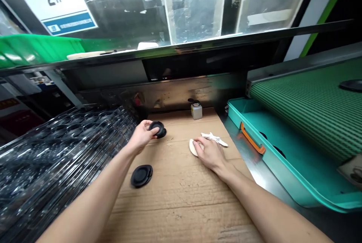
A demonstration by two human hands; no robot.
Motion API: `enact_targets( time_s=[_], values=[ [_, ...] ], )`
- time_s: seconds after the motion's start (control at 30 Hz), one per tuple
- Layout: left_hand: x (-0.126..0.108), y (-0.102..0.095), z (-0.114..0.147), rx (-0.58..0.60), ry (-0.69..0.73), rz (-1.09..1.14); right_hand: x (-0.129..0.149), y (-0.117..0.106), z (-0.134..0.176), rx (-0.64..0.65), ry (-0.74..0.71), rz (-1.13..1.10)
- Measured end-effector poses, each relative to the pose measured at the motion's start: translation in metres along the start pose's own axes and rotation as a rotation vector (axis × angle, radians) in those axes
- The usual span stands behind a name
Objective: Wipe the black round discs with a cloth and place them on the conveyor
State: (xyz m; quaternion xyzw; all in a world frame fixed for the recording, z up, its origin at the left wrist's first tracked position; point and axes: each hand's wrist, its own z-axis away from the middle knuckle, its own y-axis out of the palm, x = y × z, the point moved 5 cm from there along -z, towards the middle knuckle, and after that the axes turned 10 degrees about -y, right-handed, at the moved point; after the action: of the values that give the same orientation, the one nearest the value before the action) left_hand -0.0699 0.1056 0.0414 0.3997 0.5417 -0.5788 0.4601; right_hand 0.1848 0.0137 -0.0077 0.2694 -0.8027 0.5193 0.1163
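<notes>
My left hand point(142, 136) grips a round black plastic lid point(160, 128) by its left side, thumb on the face, raised over the cardboard sheet point(175, 201). My right hand point(211, 154) has its fingers curled over a cream-white round pad point(192, 147) at the sheet's right side. Its palm side is hidden. A crumpled white cloth point(219, 139) lies just beyond that hand. Nearer to me, below my left hand, another black lid point(140, 176) rests on the cardboard. A small white bottle point(197, 111) with a dark top stands at the far end.
Stacked clear plastic trays point(93, 149) fill the left. On the right a teal bin point(285, 179) with an orange handle point(252, 138) sits under a green conveyor belt point(299, 88), which carries a black part point(352, 85). A metal shelf crosses above, with a green crate point(42, 49).
</notes>
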Motion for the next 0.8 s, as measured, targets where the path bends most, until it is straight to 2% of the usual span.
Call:
enact_targets(
  time_s=[0.1, 0.17, 0.27, 0.43, 0.63, 0.7, 0.8],
  values=[
    [-0.001, -0.017, -0.02, 0.097, -0.023, -0.218, 0.0, -0.001, -0.001, 0.003, 0.006, 0.037],
    [0.003, -0.018, -0.03, 0.162, -0.056, -0.347, 0.0, -0.002, -0.001, 0.006, 0.007, 0.061],
    [0.007, -0.012, -0.042, 0.184, -0.096, -0.492, 0.0, -0.001, 0.0, 0.022, 0.019, 0.075],
    [0.008, -0.002, -0.058, 0.168, -0.136, -0.597, -0.002, 0.0, 0.0, 0.021, 0.022, 0.068],
    [0.008, -0.003, -0.062, 0.232, -0.21, -0.664, -0.003, 0.001, -0.001, 0.026, 0.028, 0.067],
    [0.007, -0.002, -0.061, 0.259, -0.185, -0.702, -0.003, 0.001, -0.001, 0.021, 0.025, 0.065],
    [0.003, 0.003, -0.059, 0.229, -0.034, -0.844, -0.002, 0.001, 0.0, 0.02, 0.017, 0.058]
  ],
)
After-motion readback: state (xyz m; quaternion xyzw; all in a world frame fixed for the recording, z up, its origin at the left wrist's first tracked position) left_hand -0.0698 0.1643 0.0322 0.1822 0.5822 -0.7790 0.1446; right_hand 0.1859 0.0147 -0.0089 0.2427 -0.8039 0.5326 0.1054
